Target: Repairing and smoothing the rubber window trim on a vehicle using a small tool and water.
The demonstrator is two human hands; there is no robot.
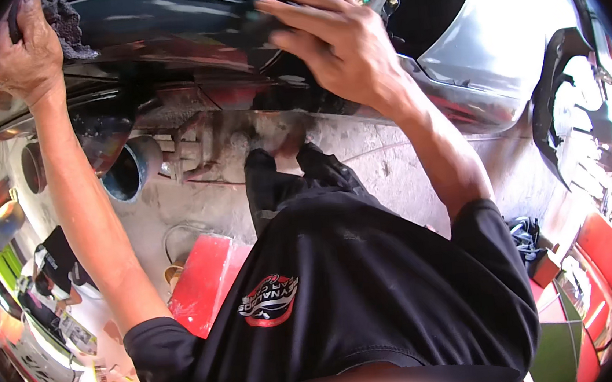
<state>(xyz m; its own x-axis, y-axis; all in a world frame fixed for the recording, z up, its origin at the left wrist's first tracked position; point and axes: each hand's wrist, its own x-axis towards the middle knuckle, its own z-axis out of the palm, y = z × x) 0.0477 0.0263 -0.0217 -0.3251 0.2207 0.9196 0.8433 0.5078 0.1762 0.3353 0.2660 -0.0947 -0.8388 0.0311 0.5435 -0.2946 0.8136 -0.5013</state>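
Along the top runs a glossy dark car body panel (pixel 157 17), with light reflected in it. At the upper left, my left hand (pixel 28 59) is closed around a crumpled dark grey cloth (pixel 68 30), up against the panel. My right hand (pixel 339 40) lies over the panel further right, its fingers bent and somewhat apart. A blurred dark patch (pixel 255 28) shows at its fingertips; it looks like a small dark pad, but its kind cannot be made out.
A silver-grey car panel (pixel 490 40) is at the upper right, beside a loose black trim piece (pixel 558 97). A blue-rimmed cylinder (pixel 126 171) lies under the car's edge. Behind me are a red panel (pixel 208 281) and a person in dark clothes (pixel 63 269).
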